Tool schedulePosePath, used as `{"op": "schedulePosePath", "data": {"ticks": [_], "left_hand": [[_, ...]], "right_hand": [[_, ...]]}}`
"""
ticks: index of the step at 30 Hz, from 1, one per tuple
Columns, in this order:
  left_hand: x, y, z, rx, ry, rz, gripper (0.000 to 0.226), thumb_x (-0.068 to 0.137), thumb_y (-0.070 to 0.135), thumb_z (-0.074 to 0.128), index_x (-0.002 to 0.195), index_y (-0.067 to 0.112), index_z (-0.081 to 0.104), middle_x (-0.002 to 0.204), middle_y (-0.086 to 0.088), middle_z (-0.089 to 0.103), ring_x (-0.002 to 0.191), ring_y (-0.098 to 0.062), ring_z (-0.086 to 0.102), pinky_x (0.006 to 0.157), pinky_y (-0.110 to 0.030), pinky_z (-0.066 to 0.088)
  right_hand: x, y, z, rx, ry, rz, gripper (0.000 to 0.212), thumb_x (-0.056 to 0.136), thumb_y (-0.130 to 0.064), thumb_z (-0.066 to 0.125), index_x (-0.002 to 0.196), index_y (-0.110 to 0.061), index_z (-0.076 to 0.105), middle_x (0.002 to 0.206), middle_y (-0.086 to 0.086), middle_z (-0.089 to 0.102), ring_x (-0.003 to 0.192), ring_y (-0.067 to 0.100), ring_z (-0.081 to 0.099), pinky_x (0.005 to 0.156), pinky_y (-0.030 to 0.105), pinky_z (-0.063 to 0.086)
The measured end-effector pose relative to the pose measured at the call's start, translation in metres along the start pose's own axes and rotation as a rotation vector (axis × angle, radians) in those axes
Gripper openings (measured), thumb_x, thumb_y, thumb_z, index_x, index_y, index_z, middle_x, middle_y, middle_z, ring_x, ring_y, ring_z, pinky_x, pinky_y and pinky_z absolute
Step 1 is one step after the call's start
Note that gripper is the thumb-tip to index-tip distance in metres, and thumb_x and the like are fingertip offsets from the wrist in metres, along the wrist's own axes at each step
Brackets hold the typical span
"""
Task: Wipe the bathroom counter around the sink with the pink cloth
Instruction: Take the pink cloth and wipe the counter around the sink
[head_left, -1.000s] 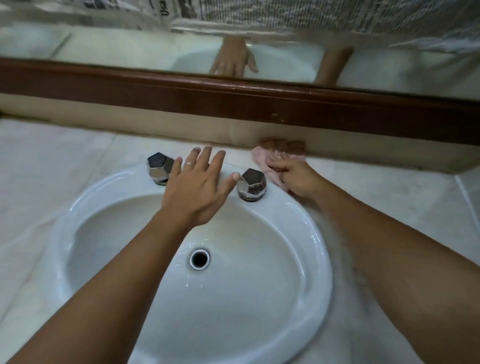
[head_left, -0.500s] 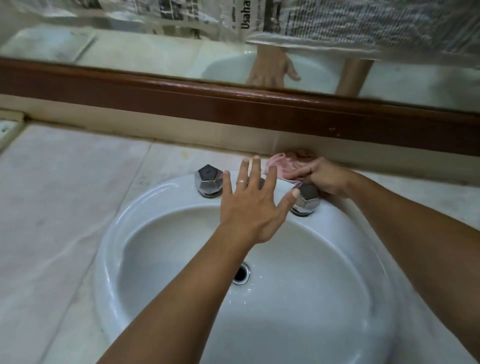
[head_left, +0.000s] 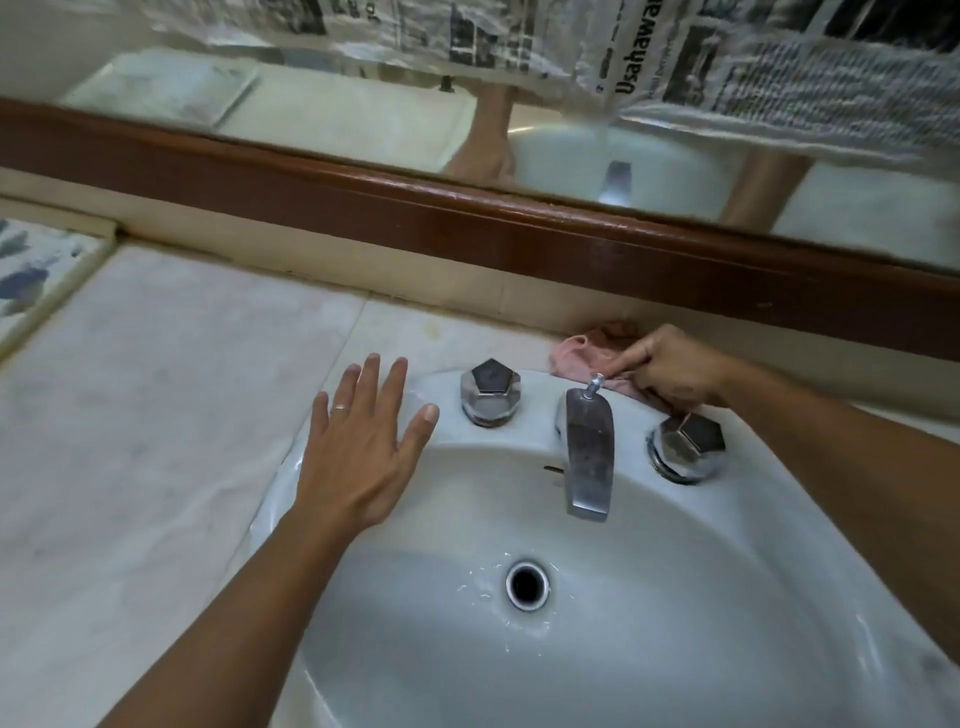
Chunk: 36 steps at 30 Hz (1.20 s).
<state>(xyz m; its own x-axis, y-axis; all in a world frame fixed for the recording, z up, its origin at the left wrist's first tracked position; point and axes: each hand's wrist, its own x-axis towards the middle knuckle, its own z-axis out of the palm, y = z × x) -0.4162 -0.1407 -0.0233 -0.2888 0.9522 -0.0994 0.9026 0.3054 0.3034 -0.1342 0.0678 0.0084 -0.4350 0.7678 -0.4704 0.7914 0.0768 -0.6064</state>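
Behind the tap (head_left: 587, 447), in the narrow strip of counter (head_left: 156, 395) between the back of the sink (head_left: 519, 649) and the low wall under the wooden mirror frame (head_left: 467, 228), the pink cloth (head_left: 584, 356) lies bunched against the wall. The right hand (head_left: 670, 366) is pressed down on it, fingers curled over the near edge and the forefinger stretched out toward the little rod at the back of the tap — a loose clench on the cloth rather than a tight fist, with most of the fabric spilling out to the left of the knuckles.

To do this stretch well, I'd say the cloth wants to be flattened under the fingers, not pushed as a wad, so it reaches right into the seam where counter meets wall. The gap is tight; short strokes along the wall, passing behind the tap and on behind the left knob (head_left: 490, 397), look like the sensible line. The right knob (head_left: 687, 446) sits just in front of the wrist and could snag the forearm.

The left hand (head_left: 363, 447) holds nothing. It lies flat and spread, palm down on the sink's rim beside the left knob, fingertips reaching onto the counter — a brace, by the look of it. A ring shows on one finger. The broad marble to the left appears not yet reached.
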Motion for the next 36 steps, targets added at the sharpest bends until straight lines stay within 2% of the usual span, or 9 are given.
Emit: {"op": "schedulePosePath", "data": {"ticks": [5, 10, 13, 18, 21, 25, 29, 33, 36], "left_hand": [[-0.008, -0.035, 0.007, 0.105, -0.043, 0.004, 0.080, 0.088, 0.072, -0.003, 0.157, 0.032, 0.000, 0.167, 0.000, -0.002, 0.153, -0.020, -0.001, 0.123, -0.047, 0.005], [-0.006, -0.038, 0.010, 0.131, -0.029, 0.017, 0.075, 0.092, 0.070, 0.002, 0.157, 0.032, -0.003, 0.167, 0.002, -0.007, 0.153, -0.019, -0.003, 0.123, -0.044, 0.006], [-0.007, -0.039, 0.010, 0.134, -0.029, 0.021, 0.075, 0.091, 0.069, -0.001, 0.156, 0.032, -0.006, 0.166, 0.002, -0.009, 0.153, -0.018, -0.006, 0.124, -0.044, 0.005], [-0.008, -0.041, 0.007, 0.071, -0.017, 0.033, 0.079, 0.089, 0.071, -0.003, 0.157, 0.031, -0.003, 0.166, 0.002, -0.008, 0.153, -0.017, -0.006, 0.124, -0.043, 0.004], [-0.015, -0.049, 0.005, 0.081, -0.028, 0.021, 0.079, 0.090, 0.070, -0.001, 0.157, 0.029, -0.005, 0.166, 0.002, -0.011, 0.153, -0.016, -0.008, 0.124, -0.041, 0.002], [-0.023, -0.053, 0.003, 0.074, -0.021, -0.003, 0.078, 0.093, 0.069, 0.004, 0.158, 0.026, -0.003, 0.166, 0.002, -0.011, 0.153, -0.016, -0.009, 0.124, -0.041, 0.002], [-0.025, -0.055, 0.003, 0.038, 0.011, -0.006, 0.079, 0.093, 0.069, 0.004, 0.158, 0.025, -0.003, 0.166, 0.002, -0.011, 0.152, -0.016, -0.010, 0.124, -0.042, 0.002], [-0.023, -0.054, 0.004, 0.028, 0.038, -0.006, 0.079, 0.094, 0.069, 0.006, 0.158, 0.024, 0.000, 0.167, 0.000, -0.007, 0.153, -0.018, -0.006, 0.124, -0.042, 0.003], [-0.029, -0.055, 0.001, -0.005, 0.056, -0.030, 0.079, 0.094, 0.068, 0.007, 0.158, 0.022, 0.001, 0.167, -0.001, -0.002, 0.153, -0.018, -0.005, 0.124, -0.041, 0.003]], "right_hand": [[0.030, -0.036, 0.019, 0.035, -0.022, -0.049, 0.053, 0.084, 0.022, 0.047, 0.117, -0.010, 0.072, 0.100, 0.004, 0.076, 0.060, -0.002, 0.057, 0.051, 0.004, 0.044], [0.045, -0.066, 0.031, 0.079, -0.163, -0.017, 0.055, 0.086, 0.022, 0.044, 0.119, -0.013, 0.070, 0.070, -0.004, 0.073, 0.042, -0.001, 0.050, 0.039, 0.006, 0.037], [0.035, -0.058, 0.024, 0.076, -0.119, -0.008, 0.056, 0.083, 0.023, 0.046, 0.111, -0.018, 0.072, 0.098, 0.003, 0.079, 0.063, -0.006, 0.062, 0.054, 0.001, 0.043], [0.053, -0.121, 0.049, -0.022, -0.238, -0.024, 0.067, 0.087, 0.024, 0.037, 0.131, -0.018, 0.064, 0.058, -0.008, 0.068, 0.032, 0.004, 0.047, 0.029, 0.016, 0.033], [0.075, -0.168, 0.085, -0.085, -0.366, -0.144, 0.073, 0.083, 0.025, 0.039, 0.133, -0.023, 0.063, 0.128, -0.005, 0.061, 0.081, 0.012, 0.062, 0.051, 0.018, 0.047], [0.083, -0.176, 0.107, -0.274, -0.394, -0.257, 0.065, 0.087, 0.013, 0.047, 0.128, -0.032, 0.066, 0.134, -0.009, 0.059, 0.102, 0.012, 0.059, 0.082, 0.014, 0.051], [0.088, -0.155, 0.083, -0.405, -0.226, -0.229, 0.074, 0.083, 0.012, 0.047, 0.132, -0.041, 0.060, 0.136, -0.004, 0.057, 0.094, 0.015, 0.059, 0.069, 0.017, 0.046], [0.095, -0.189, 0.117, -0.493, -0.216, -0.324, 0.069, 0.089, 0.005, 0.050, 0.142, -0.039, 0.050, 0.161, 0.002, 0.032, 0.141, 0.028, 0.035, 0.114, 0.035, 0.031], [0.088, -0.209, 0.149, -0.416, -0.374, -0.434, 0.046, 0.095, -0.003, 0.053, 0.130, -0.030, 0.065, 0.144, -0.008, 0.055, 0.130, 0.015, 0.047, 0.112, 0.029, 0.032]]}}
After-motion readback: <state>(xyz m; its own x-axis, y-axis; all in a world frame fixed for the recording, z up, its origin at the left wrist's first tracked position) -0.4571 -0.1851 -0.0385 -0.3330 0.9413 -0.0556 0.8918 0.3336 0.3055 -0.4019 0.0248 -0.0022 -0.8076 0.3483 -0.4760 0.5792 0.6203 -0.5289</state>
